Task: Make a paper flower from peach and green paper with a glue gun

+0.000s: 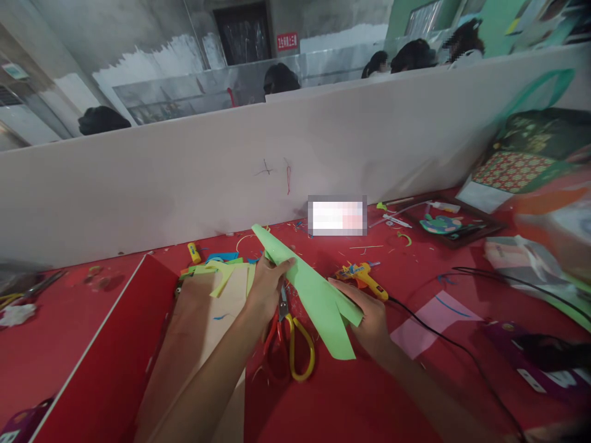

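My left hand (269,284) and my right hand (367,320) hold a long folded piece of light green paper (314,295) above the red table (369,394). The left hand's fingers pinch its upper part. The right hand grips its lower end, thumb on top. Under the paper lie scissors (292,341) with one red and one yellow handle, flat on the table between my hands. A beige sheet (207,332) with green paper scraps (221,274) on it lies under my left forearm.
A yellow glue gun (364,277) lies behind my right hand, its black cord (462,351) trailing right. A pink paper (434,320), a framed craft picture (450,224), a red board (106,363) at left and a white partition wall (231,184) surround the spot. Several people sit behind it.
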### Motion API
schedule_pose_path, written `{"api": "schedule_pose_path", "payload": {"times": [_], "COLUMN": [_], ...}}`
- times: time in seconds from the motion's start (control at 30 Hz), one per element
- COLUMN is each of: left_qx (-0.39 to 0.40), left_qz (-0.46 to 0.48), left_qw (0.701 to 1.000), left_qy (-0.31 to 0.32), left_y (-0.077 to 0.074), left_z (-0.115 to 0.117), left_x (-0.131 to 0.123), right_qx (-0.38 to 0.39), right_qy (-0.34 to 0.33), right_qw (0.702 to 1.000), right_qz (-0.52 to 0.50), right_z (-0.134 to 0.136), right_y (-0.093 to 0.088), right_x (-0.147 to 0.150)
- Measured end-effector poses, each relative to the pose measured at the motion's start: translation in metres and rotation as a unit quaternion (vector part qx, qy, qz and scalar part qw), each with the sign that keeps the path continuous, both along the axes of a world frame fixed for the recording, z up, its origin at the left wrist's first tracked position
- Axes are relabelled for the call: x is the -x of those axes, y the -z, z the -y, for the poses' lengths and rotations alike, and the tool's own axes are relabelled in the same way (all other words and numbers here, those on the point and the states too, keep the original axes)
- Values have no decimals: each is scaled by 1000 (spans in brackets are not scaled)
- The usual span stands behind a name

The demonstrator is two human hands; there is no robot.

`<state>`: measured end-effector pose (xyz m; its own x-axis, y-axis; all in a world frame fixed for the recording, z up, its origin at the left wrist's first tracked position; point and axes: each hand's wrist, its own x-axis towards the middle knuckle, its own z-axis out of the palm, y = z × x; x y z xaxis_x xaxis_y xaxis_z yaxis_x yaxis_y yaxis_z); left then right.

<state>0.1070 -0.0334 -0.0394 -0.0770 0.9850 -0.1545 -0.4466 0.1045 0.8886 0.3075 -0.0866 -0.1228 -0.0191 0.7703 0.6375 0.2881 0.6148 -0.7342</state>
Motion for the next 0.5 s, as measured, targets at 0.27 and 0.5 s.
{"api": "schedule_pose_path", "payload": {"times": [0.27, 0.5], "left_qx": [6, 24], "left_qz": [3, -11], "left_qw": [1000, 999], "left_qy": [-1, 23], "left_y": [-1, -3], "left_z": [-3, 1], "left_x": [3, 0], "right_qx": [4, -59], "right_qy": [-43, -24], "right_qw": [999, 996], "right_qz": [17, 55], "right_z": [-3, 3], "right_y": [-2, -12], "right_x": [-6, -4]}}
